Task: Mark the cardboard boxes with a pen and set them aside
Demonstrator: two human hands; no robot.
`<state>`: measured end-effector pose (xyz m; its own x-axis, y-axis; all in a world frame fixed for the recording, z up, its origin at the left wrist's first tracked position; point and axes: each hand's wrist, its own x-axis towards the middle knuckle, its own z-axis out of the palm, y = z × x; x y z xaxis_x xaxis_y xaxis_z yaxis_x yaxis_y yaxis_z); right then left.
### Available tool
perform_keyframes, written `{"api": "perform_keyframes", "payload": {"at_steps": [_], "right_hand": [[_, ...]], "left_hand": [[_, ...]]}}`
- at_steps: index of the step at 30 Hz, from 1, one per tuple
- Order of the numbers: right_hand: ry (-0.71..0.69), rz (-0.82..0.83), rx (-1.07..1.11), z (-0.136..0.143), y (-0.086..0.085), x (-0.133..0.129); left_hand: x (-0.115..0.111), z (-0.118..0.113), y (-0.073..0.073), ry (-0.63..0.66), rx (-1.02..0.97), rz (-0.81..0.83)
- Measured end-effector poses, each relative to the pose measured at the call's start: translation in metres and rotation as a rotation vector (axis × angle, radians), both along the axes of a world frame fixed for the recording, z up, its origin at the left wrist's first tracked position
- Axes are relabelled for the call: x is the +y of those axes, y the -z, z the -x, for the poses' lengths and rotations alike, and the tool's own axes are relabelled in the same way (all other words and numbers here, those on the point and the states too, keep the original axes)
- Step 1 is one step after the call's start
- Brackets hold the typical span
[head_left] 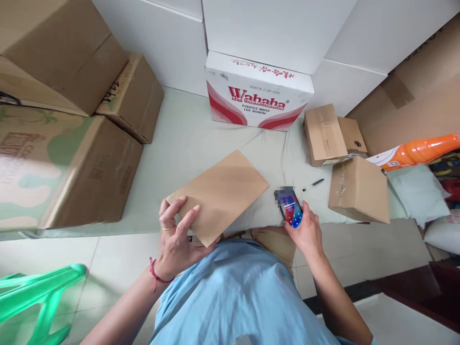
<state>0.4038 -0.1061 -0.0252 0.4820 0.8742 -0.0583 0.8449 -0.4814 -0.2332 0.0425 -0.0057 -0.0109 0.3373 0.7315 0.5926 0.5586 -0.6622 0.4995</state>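
A flat brown cardboard piece lies tilted over the front part of the table, its near corner reaching past the edge. My left hand grips its left end, with fingers on top and the thumb at the near corner. To the right, a smartphone with a lit screen is at the table's front edge. My right hand holds the phone by its lower end, thumb and fingers on either side. A black pen lies just beyond the phone.
A white and red Wahaba-style carton stands against the wall. Large cardboard boxes are stacked at left. Small boxes and an orange bottle-shaped object are at right. A green plastic stool stands on the floor at lower left.
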Motion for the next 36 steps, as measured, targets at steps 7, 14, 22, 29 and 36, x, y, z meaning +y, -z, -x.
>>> {"api": "perform_keyframes", "payload": {"at_steps": [7, 14, 22, 29, 36], "right_hand": [[0.015, 0.189, -0.056, -0.051, -0.016, 0.017], [-0.047, 0.292, -0.291, -0.12, -0.048, 0.059], [-0.38, 0.606, -0.412, -0.131, -0.046, 0.121], [-0.53, 0.664, -0.454, -0.13, -0.061, 0.145], [-0.223, -0.196, -0.359, -0.116, -0.096, 0.113]], "left_hand": [[0.033, -0.018, 0.007, 0.261, 0.088, 0.094], [0.053, 0.006, 0.003, 0.063, 0.078, 0.106], [0.01, -0.009, 0.03, -0.086, -0.032, 0.406], [0.002, -0.01, 0.041, -0.086, -0.014, 0.509], [0.007, -0.007, 0.039, -0.085, -0.07, 0.557]]}}
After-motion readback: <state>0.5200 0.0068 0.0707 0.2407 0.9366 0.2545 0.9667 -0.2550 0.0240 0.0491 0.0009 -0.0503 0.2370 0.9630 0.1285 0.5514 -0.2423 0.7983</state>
